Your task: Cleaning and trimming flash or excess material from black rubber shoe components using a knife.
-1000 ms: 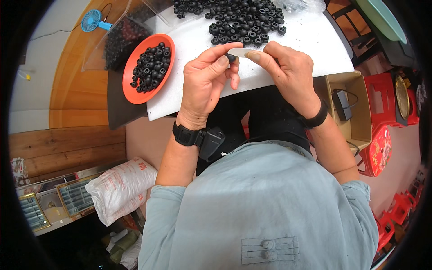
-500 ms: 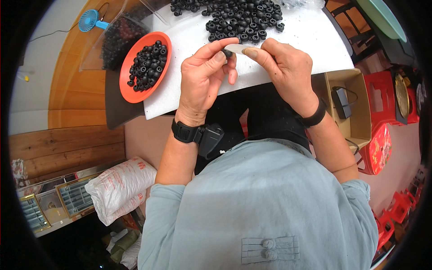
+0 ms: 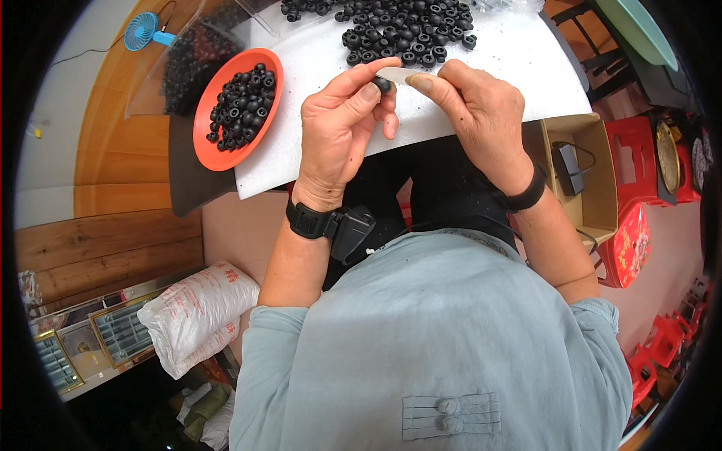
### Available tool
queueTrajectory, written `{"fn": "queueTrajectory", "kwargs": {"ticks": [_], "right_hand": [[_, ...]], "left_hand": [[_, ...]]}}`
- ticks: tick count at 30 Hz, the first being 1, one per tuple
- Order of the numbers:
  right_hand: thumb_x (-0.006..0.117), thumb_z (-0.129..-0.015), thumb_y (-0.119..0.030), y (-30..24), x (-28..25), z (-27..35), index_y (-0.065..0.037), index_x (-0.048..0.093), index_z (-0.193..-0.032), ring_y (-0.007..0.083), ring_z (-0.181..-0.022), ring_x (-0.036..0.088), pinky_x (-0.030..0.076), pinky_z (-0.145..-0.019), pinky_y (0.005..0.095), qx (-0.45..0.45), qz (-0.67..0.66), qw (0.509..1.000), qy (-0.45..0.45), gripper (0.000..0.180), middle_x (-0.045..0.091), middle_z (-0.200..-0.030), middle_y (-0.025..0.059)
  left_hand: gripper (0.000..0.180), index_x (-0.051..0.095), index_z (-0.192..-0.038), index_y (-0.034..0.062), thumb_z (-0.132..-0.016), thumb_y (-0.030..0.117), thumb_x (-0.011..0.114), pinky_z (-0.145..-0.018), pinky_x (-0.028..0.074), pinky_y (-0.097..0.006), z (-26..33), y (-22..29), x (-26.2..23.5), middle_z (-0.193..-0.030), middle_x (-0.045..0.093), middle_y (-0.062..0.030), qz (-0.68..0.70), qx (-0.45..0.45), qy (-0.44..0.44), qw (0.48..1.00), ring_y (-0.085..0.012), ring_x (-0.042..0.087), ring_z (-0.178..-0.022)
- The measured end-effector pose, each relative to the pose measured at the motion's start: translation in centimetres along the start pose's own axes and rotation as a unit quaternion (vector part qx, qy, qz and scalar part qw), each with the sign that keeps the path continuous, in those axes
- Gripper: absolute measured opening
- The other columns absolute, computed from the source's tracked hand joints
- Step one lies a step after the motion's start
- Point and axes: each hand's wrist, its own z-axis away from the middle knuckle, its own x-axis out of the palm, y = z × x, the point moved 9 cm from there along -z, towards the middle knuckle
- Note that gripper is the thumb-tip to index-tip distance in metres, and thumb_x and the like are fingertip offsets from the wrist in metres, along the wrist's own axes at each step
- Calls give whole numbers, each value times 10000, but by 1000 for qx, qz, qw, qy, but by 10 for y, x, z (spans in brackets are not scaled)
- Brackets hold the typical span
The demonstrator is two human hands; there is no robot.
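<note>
Between the thumb and fingers of my left hand (image 3: 341, 113) sits a small round black part (image 3: 383, 84) like the ones on the table. My right hand (image 3: 481, 109) grips a short knife with a pale blade (image 3: 395, 74), thumb pressed along it. The blade's tip meets the black part, beside my left fingertips. Beyond the hands, a pile of similar black hollow parts (image 3: 406, 30) lies on the white tabletop sheet (image 3: 519, 90). To the left, an orange-red bowl (image 3: 218, 158) holds many more of them.
A clear plastic container of dark pieces (image 3: 199, 64) and a blue fan (image 3: 141, 31) stand at the far left. Beside my right arm is a cardboard box (image 3: 598, 214) with a black device inside. Red stools (image 3: 632, 244) stand farther right; white sacks (image 3: 197, 312) lie at lower left.
The black part has turned slightly in my left fingers and more of it shows under the blade. Otherwise both hands hold nearly the same position; the view has shifted a little.
</note>
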Motion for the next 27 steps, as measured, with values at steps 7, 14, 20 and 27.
{"fn": "queueTrajectory", "kwargs": {"ticks": [7,14,20,27], "right_hand": [[682,-934,-496,-1,0,-1,-125,609,-646,164,-410,494,330,-400,303,-5,-2,1000,-2,475,510,-482,21],[671,-941,-498,-2,1,0,-129,615,-650,157,-417,509,340,-399,295,-13,16,1000,-5,474,515,-482,20],[663,-944,-503,-4,2,0,-129,620,-658,173,-431,534,356,-400,305,-16,28,999,-12,472,525,-488,27],[661,-939,-507,-7,2,0,-126,618,-666,193,-457,562,378,-411,322,-19,33,999,-11,470,548,-511,39]], "left_hand": [[343,593,-1341,-86,-1038,62,530,-669,525,-302,0,1,0,-1024,660,-156,-11,13,-13,1000,-197,614,-828],[336,599,-1326,-94,-1040,67,527,-669,520,-302,0,0,-1,-1000,650,-155,-11,9,-2,1000,-203,606,-797],[296,635,-1270,-97,-1029,49,542,-667,530,-308,0,-2,-1,-945,664,-134,6,6,14,1000,-196,614,-743],[308,622,-1282,-94,-1029,57,530,-667,512,-310,1,-4,-5,-978,641,-155,-3,14,13,1000,-215,599,-784]]}}
